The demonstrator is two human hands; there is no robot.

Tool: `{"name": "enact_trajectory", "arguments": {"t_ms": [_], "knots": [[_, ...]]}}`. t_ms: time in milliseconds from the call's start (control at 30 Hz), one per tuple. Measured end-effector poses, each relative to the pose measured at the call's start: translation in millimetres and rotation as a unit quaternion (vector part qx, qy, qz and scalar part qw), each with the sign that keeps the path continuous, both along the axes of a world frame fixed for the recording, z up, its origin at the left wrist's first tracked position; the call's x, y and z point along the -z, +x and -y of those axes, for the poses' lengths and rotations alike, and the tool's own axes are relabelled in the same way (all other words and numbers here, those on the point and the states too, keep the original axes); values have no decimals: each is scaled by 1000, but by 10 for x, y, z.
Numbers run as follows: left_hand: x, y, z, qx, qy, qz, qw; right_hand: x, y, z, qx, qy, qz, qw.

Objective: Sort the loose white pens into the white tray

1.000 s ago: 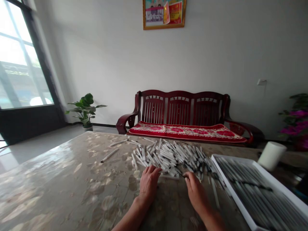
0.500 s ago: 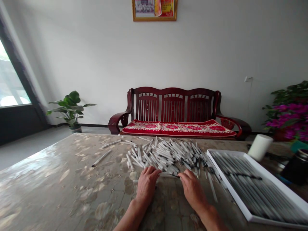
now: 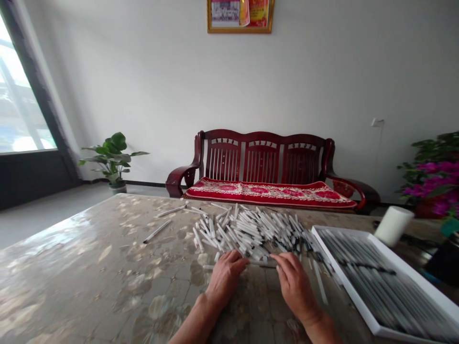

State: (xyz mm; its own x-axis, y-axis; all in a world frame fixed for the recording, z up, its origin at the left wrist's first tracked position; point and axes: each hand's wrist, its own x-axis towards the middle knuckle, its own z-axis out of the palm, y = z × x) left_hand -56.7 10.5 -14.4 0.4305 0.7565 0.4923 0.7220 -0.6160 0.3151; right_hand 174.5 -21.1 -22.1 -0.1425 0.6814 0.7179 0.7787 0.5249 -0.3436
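Note:
A heap of white pens with dark ends lies on the patterned tabletop in front of my hands. My left hand is closed at the near edge of the heap, thumb and fingers pinched on one end of a pen. Its pale barrel and dark part stretch across the gap to my right hand, whose fingers are closed at the dark end. My fingers partly cover both ends. To the right stands a shallow white box holding many pens in rows.
One loose pen lies left of the heap. A white cylinder stands behind the box, near a dark object at the right edge. Beyond the table are a red wooden bench and a potted plant.
The view has turned slightly left, so the scene sits a little further right. My hands stay at the heap's near edge with the pen between them, slightly further apart.

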Motion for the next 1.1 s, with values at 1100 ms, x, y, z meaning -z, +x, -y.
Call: {"name": "enact_trajectory", "arguments": {"t_ms": [1100], "knots": [[34, 112, 42, 61, -49, 138, 987, -364, -684, -113, -168, -214, -371, 888]]}}
